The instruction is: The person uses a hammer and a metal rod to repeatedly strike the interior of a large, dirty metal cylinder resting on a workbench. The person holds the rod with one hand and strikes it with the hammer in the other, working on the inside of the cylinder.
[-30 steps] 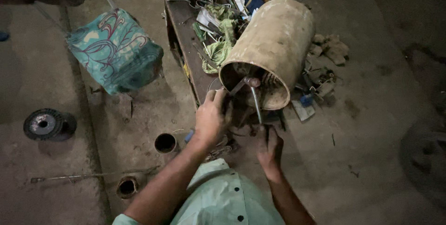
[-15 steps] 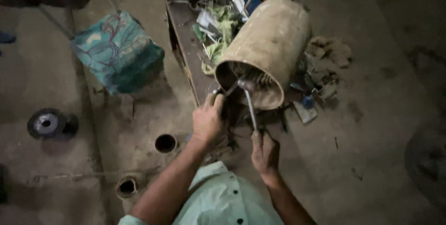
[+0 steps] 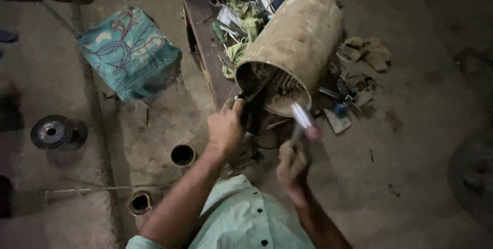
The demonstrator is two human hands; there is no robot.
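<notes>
Left fingers (image 3: 237, 106) pinching a thin dark tool at the open mouth of the rusty drum (image 3: 292, 48), lying tilted among floor clutter; right hand (image 3: 294, 160) closed around a blurred pale handle (image 3: 304, 118) — best bracing the rim, striking squarely

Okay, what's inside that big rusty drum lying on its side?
Through the open mouth of the rusty drum, pale ribbed metal parts show, too dim to identify. The left hand grips at the rim; deeper inside is dark and hidden by the wall.
</notes>
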